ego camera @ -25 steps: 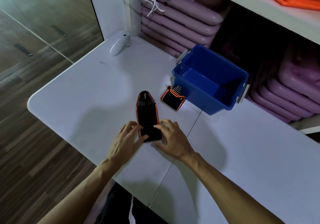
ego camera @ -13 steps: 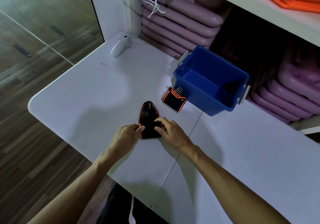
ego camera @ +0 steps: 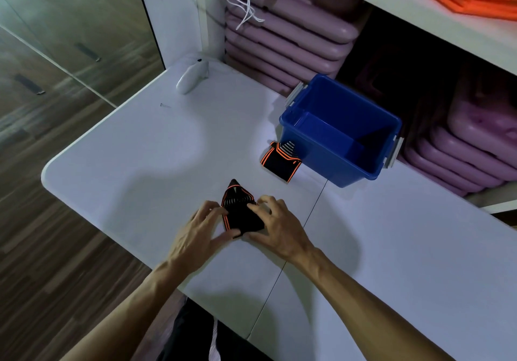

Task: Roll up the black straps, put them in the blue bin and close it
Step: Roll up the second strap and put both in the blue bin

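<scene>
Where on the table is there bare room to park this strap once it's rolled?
Bare table lies left of the strap being rolled, out to the white handheld device and small screw. More lies right of the right hand, below the blue bin. Crowded: the gap at the bin's near-left corner, where the second strap lies.

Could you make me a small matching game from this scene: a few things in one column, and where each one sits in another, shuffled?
Things:
1. strap being rolled
2. second strap
3. blue bin
4. white handheld device

Places:
A. far corner of the table
B. lying against the bin's near wall
C. between both hands
D. in front of the shelf, open, no lid on it

Pairs: 1-C, 2-B, 3-D, 4-A
</scene>
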`<control>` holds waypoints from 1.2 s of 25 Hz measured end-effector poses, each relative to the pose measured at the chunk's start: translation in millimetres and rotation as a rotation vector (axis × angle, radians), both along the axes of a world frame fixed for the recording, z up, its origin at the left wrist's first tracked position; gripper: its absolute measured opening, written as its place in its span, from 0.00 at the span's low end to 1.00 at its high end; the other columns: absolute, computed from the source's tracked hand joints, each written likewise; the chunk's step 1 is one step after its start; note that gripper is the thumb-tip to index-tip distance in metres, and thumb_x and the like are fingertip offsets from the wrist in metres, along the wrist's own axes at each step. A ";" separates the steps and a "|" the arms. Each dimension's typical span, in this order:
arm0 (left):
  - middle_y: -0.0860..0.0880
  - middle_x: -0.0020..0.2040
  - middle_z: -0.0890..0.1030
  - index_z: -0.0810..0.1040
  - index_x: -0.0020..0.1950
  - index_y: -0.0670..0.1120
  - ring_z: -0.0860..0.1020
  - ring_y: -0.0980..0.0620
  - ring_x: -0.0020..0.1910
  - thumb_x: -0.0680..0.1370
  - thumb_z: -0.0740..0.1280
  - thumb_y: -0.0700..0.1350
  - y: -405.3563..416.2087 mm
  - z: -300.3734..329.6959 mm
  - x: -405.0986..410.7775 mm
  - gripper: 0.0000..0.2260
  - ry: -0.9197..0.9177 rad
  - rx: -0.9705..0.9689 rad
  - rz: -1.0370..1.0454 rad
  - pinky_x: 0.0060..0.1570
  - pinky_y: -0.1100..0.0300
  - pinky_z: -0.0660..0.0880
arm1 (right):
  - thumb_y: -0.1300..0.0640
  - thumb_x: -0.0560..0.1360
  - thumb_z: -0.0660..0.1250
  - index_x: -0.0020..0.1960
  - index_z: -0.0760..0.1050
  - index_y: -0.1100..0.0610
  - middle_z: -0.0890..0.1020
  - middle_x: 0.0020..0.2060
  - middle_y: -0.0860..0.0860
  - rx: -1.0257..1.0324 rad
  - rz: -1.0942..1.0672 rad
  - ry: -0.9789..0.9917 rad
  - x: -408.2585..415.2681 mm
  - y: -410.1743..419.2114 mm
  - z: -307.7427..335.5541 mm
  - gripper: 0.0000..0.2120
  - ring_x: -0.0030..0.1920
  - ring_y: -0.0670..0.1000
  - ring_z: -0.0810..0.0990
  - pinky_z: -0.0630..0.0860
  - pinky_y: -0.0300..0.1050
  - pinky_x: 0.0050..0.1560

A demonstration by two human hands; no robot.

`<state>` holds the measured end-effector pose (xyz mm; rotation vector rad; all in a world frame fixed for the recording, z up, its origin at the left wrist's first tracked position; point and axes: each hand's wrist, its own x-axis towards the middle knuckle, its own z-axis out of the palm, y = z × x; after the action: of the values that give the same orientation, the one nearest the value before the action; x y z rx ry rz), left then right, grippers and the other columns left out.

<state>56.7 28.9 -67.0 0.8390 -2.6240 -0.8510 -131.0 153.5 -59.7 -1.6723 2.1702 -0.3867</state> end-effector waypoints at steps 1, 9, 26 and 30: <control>0.51 0.61 0.72 0.75 0.61 0.50 0.75 0.55 0.51 0.72 0.67 0.64 -1.1 -1.9 5.0 0.24 -0.032 -0.003 -0.029 0.42 0.61 0.73 | 0.32 0.73 0.62 0.71 0.69 0.54 0.68 0.68 0.53 0.006 -0.011 -0.027 0.8 -1.5 0.5 0.35 0.62 0.55 0.70 0.79 0.51 0.53; 0.55 0.55 0.81 0.76 0.58 0.54 0.79 0.57 0.52 0.63 0.70 0.66 -37.2 5.6 -11.9 0.28 -0.008 0.606 0.034 0.44 0.61 0.77 | 0.40 0.78 0.64 0.66 0.70 0.51 0.76 0.61 0.49 0.048 -0.134 -0.397 0.0 -25.9 16.3 0.22 0.60 0.50 0.70 0.74 0.47 0.58; 0.51 0.64 0.72 0.72 0.68 0.47 0.72 0.56 0.63 0.73 0.70 0.42 -13.0 91.2 -83.1 0.24 0.178 0.002 -0.491 0.64 0.67 0.67 | 0.45 0.75 0.70 0.68 0.72 0.56 0.73 0.68 0.47 -0.337 -0.265 -0.161 -32.9 45.4 79.3 0.25 0.66 0.48 0.66 0.65 0.40 0.68; 0.48 0.65 0.71 0.71 0.69 0.44 0.73 0.53 0.64 0.74 0.71 0.42 -52.5 138.8 -151.4 0.24 0.300 -0.083 -0.519 0.65 0.63 0.69 | 0.50 0.72 0.75 0.65 0.72 0.56 0.73 0.66 0.48 -0.451 -0.390 -0.053 -85.2 8.9 128.4 0.25 0.65 0.47 0.65 0.63 0.37 0.67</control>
<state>-94.6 -23.6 71.8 -0.0107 -2.6040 -0.8928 -216.2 162.4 68.7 -1.4017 2.4978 -1.0830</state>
